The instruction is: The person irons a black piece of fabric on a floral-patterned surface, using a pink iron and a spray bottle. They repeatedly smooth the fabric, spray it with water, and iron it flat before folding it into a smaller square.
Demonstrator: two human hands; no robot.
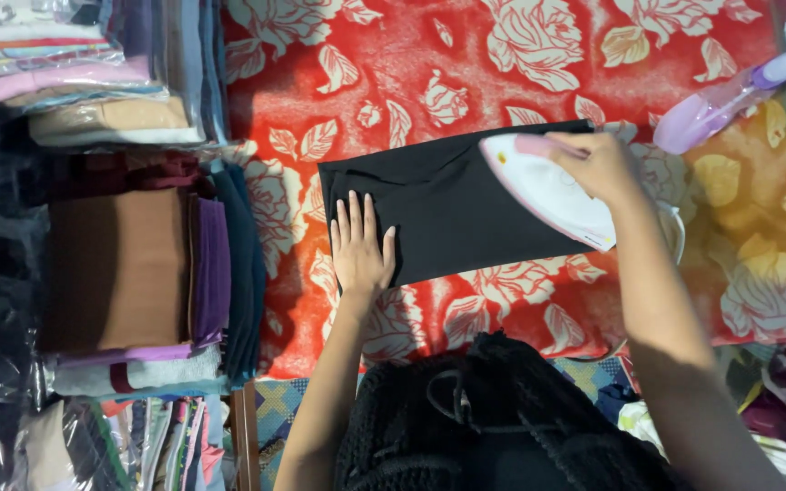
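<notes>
Fingers of the right hand [598, 164] wrap tight around the pink handle of a white iron [548, 191], which sits on a black cloth [438, 214]. The left hand [361, 250] lies flat and open on the cloth's near left corner. Underneath is a red flower blanket [393, 82]. Folded cloths [138, 273] are stacked at the left, some in clear bags [75, 445]. A purple bottle [730, 95] lies far right.

Black cloth [448, 214], white-and-pink iron [548, 186], red blanket [411, 64] with cream rose pattern, lilac spray bottle [730, 95].
</notes>
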